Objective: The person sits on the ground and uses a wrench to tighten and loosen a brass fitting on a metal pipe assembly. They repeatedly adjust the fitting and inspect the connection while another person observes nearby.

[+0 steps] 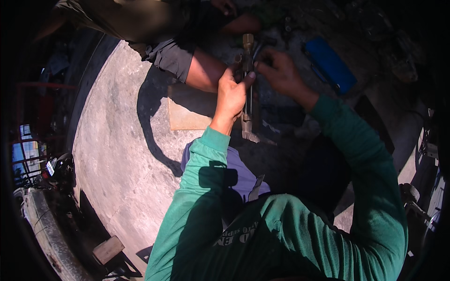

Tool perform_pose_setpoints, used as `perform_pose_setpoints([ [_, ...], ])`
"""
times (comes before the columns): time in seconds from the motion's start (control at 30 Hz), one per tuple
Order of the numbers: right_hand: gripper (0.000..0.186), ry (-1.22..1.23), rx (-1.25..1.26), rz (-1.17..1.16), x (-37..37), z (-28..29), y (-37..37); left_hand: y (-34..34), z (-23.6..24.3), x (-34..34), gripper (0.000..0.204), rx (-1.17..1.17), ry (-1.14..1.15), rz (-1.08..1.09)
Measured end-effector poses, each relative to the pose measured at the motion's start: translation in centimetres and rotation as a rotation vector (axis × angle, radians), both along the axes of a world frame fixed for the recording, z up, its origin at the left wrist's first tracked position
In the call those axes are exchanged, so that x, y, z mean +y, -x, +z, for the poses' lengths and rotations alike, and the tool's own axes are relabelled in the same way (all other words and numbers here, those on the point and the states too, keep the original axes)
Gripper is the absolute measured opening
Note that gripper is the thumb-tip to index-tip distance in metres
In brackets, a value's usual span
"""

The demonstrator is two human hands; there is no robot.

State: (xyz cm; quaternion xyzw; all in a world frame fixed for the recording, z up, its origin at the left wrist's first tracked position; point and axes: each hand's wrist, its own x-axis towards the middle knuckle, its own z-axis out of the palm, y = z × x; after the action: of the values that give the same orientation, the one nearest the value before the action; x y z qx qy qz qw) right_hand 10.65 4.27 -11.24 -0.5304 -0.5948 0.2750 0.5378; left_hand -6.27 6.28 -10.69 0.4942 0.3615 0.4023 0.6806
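Note:
My left hand is closed round a long, upright metal part, with its thumb laid across the shaft. A brass-coloured hex head tops this part, and a forked metal foot shows at its lower end. Close beside the shaft on the right is my right hand, its fingers curled together in a pinch. Shadow hides what those fingers hold, if anything. A dark curved metal piece shows just above the right fingers. Both my forearms are in green sleeves.
A person's bare leg in grey shorts is close to my left hand. On the right lies a blue case. A tan slab rests on the concrete floor. At lower left are a wooden block and a worn metal beam.

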Motion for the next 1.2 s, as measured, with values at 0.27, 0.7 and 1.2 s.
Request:
perform_pose_setpoints([
  [0.27, 0.021, -0.086, -0.117, -0.012, -0.4, 1.5, -0.5, -0.5, 0.8, -0.1, 0.042, -0.009, -0.004, 0.006],
  [0.7, 0.02, -0.124, -0.12, 0.011, -0.2, 1.6, -0.3, 0.0, 0.0, 0.9, 0.045, -0.045, 0.059, -0.081],
  [1.2, 0.021, -0.165, -0.241, 0.002, -0.2, 2.8, 0.0, 0.3, 0.0, 1.2, 0.047, -0.176, 0.131, -0.078],
])
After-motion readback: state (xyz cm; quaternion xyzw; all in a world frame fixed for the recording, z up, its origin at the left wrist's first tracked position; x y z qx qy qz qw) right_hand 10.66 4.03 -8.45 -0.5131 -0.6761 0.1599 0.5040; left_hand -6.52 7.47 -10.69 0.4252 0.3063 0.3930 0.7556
